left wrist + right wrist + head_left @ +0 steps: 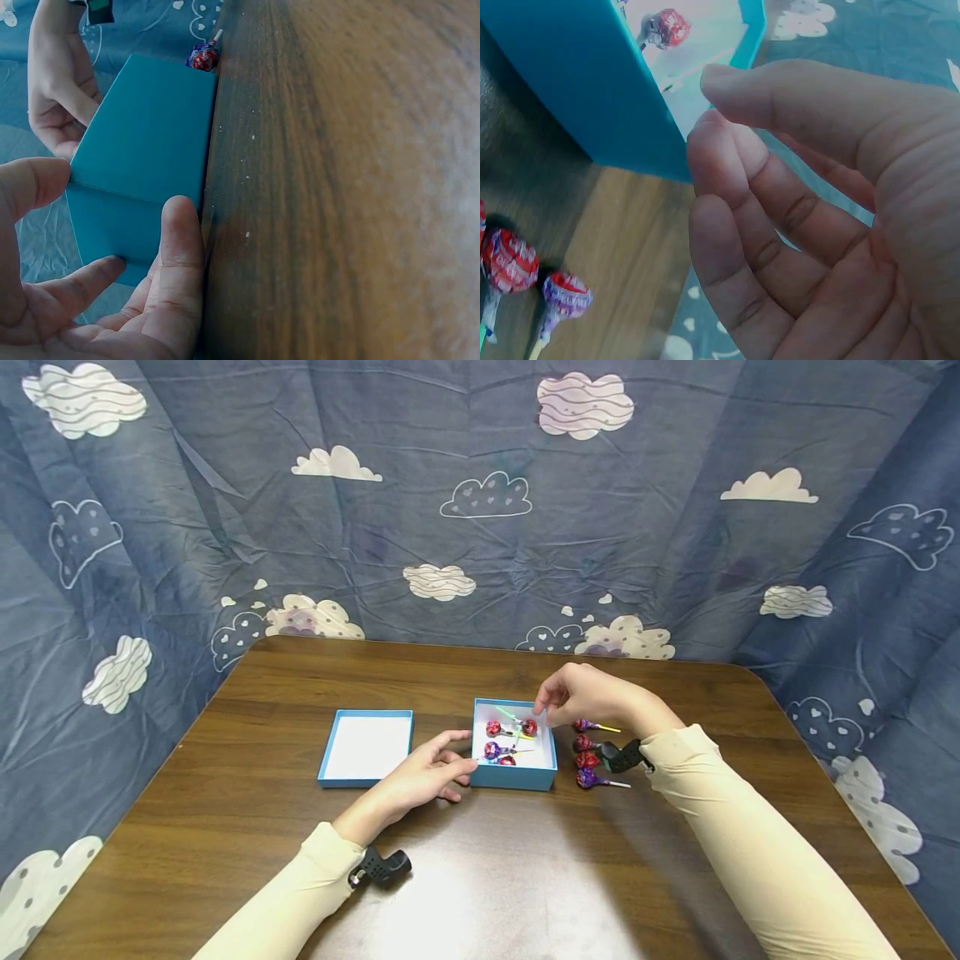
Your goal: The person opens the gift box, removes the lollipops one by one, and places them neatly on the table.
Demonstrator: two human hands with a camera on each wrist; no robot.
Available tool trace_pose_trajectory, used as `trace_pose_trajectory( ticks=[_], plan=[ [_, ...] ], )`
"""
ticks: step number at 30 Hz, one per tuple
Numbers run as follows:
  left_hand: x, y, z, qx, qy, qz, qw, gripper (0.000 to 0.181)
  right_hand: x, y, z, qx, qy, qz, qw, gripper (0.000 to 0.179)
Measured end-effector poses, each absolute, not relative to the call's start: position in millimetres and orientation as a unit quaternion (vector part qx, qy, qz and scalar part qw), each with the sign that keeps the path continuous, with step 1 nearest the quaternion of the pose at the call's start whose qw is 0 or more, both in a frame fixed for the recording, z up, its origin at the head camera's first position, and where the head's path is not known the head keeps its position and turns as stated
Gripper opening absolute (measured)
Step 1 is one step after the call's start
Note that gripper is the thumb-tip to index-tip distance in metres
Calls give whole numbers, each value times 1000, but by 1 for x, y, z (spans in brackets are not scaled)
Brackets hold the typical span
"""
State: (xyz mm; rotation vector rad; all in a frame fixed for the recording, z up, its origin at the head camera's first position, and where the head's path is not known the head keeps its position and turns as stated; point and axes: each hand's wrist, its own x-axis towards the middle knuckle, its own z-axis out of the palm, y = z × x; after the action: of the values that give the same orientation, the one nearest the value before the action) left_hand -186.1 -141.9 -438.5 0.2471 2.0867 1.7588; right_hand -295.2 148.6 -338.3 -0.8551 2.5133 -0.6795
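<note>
A blue box (pixel 517 779) with a white inside stands on the table, holding several lollipops (pixel 492 729) in red and purple wrappers. My left hand (pixel 427 777) rests at the box's left side; its fingertips touch the blue wall in the left wrist view. Over the right rim of the box is my right hand (pixel 588 693), fingers loosely bent. Nothing shows between thumb and fingertips in the right wrist view. To the right of the box, partly under my right forearm, several more lollipops (pixel 591 778) lie in a column on the table.
A shallow blue lid (pixel 367 743), white inside, lies left of the box on the brown wooden table (pixel 247 760). Behind the table hangs a blue curtain (pixel 405 535) with cloud prints. Each wrist wears a black camera mount (pixel 384 866).
</note>
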Motion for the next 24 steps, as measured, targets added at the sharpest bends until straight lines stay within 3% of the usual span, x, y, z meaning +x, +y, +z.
trace_pose_trajectory(
  ticks=[24],
  plan=[
    [-188, -142, -440, 83, 744, 631, 201, 65, -296, 95, -346, -336, 913, -119, 198, 21]
  ],
)
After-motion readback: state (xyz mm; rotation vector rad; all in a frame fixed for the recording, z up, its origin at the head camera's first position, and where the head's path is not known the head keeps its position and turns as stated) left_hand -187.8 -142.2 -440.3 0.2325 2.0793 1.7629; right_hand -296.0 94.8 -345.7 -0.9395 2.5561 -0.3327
